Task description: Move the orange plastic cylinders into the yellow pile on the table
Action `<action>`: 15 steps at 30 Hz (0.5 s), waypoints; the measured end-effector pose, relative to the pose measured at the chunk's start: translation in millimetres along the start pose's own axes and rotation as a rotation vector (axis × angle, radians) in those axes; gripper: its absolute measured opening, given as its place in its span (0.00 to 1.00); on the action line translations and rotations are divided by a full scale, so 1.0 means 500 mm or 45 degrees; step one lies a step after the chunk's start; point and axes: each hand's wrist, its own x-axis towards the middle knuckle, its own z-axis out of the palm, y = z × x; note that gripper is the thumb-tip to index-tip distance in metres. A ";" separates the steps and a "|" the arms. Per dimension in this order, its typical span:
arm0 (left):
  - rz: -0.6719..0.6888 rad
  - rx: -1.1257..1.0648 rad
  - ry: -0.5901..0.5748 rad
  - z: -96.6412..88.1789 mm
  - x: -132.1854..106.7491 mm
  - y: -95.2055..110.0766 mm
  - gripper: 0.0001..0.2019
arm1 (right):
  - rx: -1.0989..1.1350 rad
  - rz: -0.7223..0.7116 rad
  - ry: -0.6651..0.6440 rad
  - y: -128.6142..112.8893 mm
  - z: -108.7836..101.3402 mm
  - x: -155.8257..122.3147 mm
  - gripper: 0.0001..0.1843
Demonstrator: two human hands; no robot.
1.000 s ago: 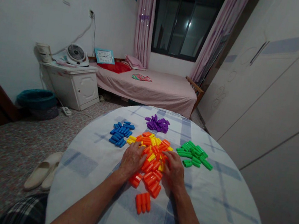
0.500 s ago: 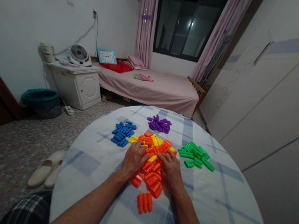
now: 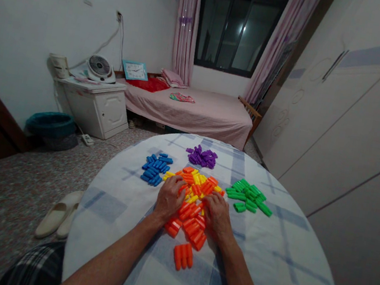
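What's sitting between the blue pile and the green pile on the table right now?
In the head view, the mixed heap of orange, red and yellow pieces lies between the blue pile and the green pile, with both hands on its near part.

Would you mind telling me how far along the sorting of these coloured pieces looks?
Looks done: separate piles of blue pieces, purple pieces and green pieces, plus a small row of orange pieces near the table edge. In hand: left hand and right hand rest on the mixed centre pile. Left: its orange, red and yellow pieces are unsorted.
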 end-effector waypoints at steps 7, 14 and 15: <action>0.098 -0.028 -0.429 -0.013 -0.012 0.028 0.06 | 0.183 -0.031 -0.007 -0.003 -0.012 -0.002 0.10; 0.103 -0.031 -0.358 -0.004 -0.016 0.021 0.07 | 0.288 0.005 -0.030 -0.003 -0.012 -0.002 0.08; 0.082 -0.043 -0.311 -0.004 -0.014 0.019 0.07 | 0.312 0.015 -0.026 -0.002 -0.012 -0.002 0.07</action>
